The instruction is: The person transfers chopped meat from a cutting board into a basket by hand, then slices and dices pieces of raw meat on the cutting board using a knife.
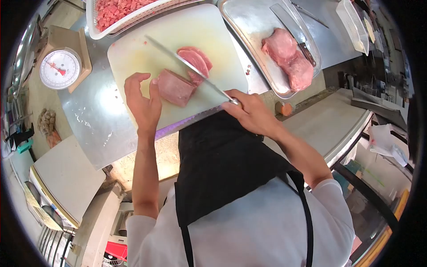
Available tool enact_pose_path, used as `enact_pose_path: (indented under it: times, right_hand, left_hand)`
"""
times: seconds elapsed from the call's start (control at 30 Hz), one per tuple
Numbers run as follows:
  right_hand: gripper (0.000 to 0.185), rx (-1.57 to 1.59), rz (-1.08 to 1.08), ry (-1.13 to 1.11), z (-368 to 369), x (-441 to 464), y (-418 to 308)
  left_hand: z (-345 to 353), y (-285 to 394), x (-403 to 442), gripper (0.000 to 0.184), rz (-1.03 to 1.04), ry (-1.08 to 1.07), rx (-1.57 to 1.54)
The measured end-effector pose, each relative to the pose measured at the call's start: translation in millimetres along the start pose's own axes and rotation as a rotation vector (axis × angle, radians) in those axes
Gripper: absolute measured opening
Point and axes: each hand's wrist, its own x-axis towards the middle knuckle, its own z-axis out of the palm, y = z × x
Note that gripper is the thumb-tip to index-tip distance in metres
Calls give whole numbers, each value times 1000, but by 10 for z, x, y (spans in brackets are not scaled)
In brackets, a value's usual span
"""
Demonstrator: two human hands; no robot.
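Note:
On the white cutting board (129, 58) lies a block of raw pink meat (175, 86), with several thin slices (195, 58) beside its right end. My right hand (249, 111) is closed around the handle of a long knife (212, 85). The blade slants up and left across the board, passing over the slices. My left hand (144, 100) is at the block's left end, its fingers curved and apart from the thumb. The thumb tip is close to the meat; whether it touches I cannot tell.
A white basket of diced meat (95, 22) stands behind the board. To the right, a metal tray (242, 26) holds larger meat pieces (289, 58) and a second knife (284, 20). A dial scale (61, 69) is at the left, and a white plastic basket (351, 26) far right.

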Motion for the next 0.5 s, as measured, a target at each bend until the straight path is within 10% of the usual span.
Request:
enact_pose_path:
  times: [0.27, 0.5]
  right_hand:
    - [50, 198, 557, 169, -104, 91, 104]
    - [50, 38, 232, 276, 121, -37, 444]
  left_hand:
    - [681, 251, 652, 61, 527, -551, 59]
    - [538, 203, 782, 57, 427, -859, 184]
